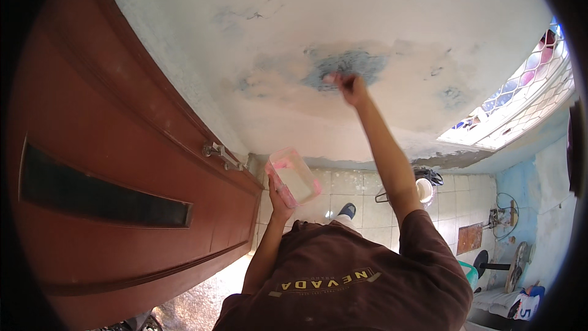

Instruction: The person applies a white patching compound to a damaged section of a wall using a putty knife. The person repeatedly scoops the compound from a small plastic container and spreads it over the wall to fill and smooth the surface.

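My left hand (281,199) grips the side of a pink see-through plastic container (308,179), which is tilted and has a pale layer inside. My right arm reaches out to the wall (392,12). There my right hand (350,87) is closed in front of a dark blue-grey rough patch (343,64). It is slightly blurred, and I cannot make out what its fingers hold, if anything. Around the patch the wall is smeared beige, with smaller grey-blue scuffs at both sides.
A red-brown door (116,147) with a metal handle (222,155) stands at the left. At the right is a window with a white grille (514,98). On the tiled floor (367,181) are a white bucket (424,190) and a dark bag (430,175). A dumbbell (490,265) lies at lower right.
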The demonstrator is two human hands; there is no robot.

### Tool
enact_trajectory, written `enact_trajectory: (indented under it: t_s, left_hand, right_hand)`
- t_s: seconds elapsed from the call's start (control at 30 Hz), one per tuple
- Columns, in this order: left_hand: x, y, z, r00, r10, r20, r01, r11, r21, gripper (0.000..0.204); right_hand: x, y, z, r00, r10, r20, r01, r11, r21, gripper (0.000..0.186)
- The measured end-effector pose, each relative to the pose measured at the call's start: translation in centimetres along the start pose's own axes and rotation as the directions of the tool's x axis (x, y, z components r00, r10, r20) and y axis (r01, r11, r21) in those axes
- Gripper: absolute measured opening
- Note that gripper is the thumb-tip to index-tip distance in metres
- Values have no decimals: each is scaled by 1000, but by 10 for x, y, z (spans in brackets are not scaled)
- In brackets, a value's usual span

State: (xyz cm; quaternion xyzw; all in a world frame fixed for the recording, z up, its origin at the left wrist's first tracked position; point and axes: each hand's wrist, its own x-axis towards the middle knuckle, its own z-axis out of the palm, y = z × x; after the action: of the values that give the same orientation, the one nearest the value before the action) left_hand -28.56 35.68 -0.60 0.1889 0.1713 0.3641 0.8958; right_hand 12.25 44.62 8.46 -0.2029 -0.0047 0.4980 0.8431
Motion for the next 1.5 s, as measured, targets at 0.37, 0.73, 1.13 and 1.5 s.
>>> enact_trajectory:
  t_s: [0.37,0.73,1.13,1.5]
  left_hand:
    - [9,-3,-1,998,-53,23,54,999,-9,69]
    - [15,-8,15,999,-37,-30,37,999,-11,68]
    - [-3,8,-4,994,38,-98,-44,998,-55,67]
    - [-1,10,9,997,29,-73,-30,1000,0,65]
  right_hand:
    - [-141,-49,175,945,-225,237,238,971,-24,18]
    - [-4,71,75,942,227,246,-286,927,241,47]
    - [-100,31,145,956,-1,294,-76,965,251,37]
    - [-20,11,149,953,104,285,-115,993,24,46]
